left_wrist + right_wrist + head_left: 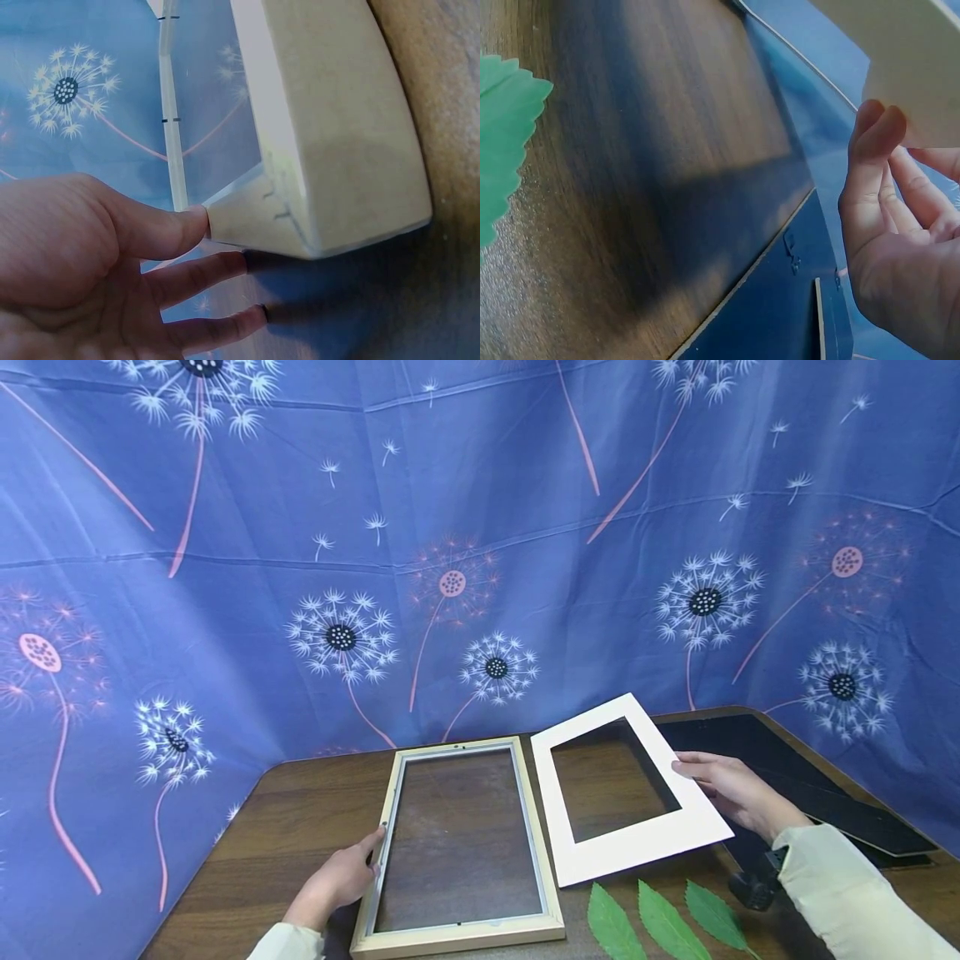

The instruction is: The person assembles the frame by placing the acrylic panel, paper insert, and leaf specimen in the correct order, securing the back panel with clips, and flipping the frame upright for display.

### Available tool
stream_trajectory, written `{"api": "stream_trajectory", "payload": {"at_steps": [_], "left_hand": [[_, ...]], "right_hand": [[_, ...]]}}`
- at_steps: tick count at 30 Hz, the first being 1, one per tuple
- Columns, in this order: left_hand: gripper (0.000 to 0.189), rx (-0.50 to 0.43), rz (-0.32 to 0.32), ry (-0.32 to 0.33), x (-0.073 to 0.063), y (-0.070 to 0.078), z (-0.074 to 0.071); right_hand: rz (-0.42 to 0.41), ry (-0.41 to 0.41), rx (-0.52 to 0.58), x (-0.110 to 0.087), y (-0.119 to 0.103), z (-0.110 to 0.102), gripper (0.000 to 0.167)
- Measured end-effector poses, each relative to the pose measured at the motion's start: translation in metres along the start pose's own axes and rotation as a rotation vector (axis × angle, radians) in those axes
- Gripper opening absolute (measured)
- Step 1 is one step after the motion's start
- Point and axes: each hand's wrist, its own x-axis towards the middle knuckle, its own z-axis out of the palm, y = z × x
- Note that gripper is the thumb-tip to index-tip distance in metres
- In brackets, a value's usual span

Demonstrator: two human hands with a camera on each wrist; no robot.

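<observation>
A light wood picture frame (555, 910) lies with its back up, a clear pane (457, 835) inside and small dark tabs along its inner edge. My left hand (337, 881) touches the frame's left rail, index finger extended over it. In the left wrist view, the thumb of my left hand (97, 240) rests at the wood frame (352, 127), other fingers stretched out. My right hand (738, 793) pinches a white mat board (637, 843) by its right edge, holding it tilted beside the frame. The right wrist view shows the thumb of my right hand (907, 262) on the mat board (907, 67).
Black backing boards (840, 810) lie at the right of the brown table (247, 852). Three green leaves (667, 922) lie at the near edge, below the mat board. A blue dandelion-print cloth (480, 527) hangs behind and at both sides.
</observation>
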Motion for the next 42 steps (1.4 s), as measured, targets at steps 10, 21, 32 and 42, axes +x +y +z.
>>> {"api": "stream_trajectory", "payload": {"at_steps": [10, 21, 32, 42], "left_hand": [[0.053, 0.0, 0.007, 0.008, 0.0, -0.002, -0.001], [0.053, -0.012, -0.011, -0.001, 0.0, -0.001, -0.001], [0.053, -0.004, 0.002, 0.01, 0.0, -0.001, -0.001], [0.052, 0.001, 0.003, 0.007, -0.002, 0.002, -0.002]], "right_hand": [[-0.016, -0.014, 0.093, -0.008, -0.011, -0.004, 0.074], [-0.046, -0.04, 0.176, -0.012, -0.017, 0.008, 0.068], [-0.053, -0.045, 0.206, -0.012, -0.024, 0.034, 0.062], [-0.059, -0.037, 0.223, -0.013, -0.031, 0.065, 0.058]]}}
